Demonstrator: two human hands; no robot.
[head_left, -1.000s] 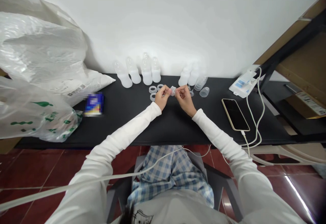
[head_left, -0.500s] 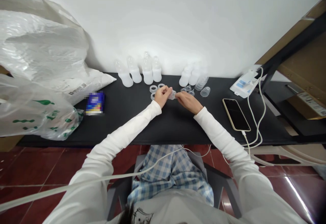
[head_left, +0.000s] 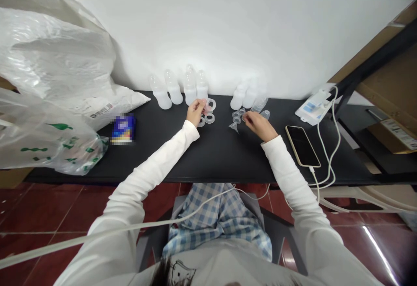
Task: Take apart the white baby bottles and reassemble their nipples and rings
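My left hand [head_left: 195, 111] is curled, its fingertips pinched on a clear plastic ring [head_left: 211, 103] just in front of a row of translucent bottles [head_left: 182, 90]. Two more rings [head_left: 208, 119] lie beside that hand on the black table [head_left: 182, 151]. My right hand [head_left: 258, 124] rests further right with fingers drawn together at a cluster of small clear teats [head_left: 236, 116]. What its fingertips hold is too small to make out. A second group of bottles [head_left: 244, 97] and a clear cap [head_left: 265, 113] stand behind it.
A phone [head_left: 300, 145] on a white cable lies at the right, next to a white charger pack [head_left: 314, 106]. Large plastic bags [head_left: 55, 86] and a blue packet [head_left: 123, 128] fill the table's left end. A dark shelf frame [head_left: 374, 64] rises at the right.
My hands have parted. The left went back and left to the rings by the bottles, and the right went right to the teats. The small clear piece held between them is no longer there.
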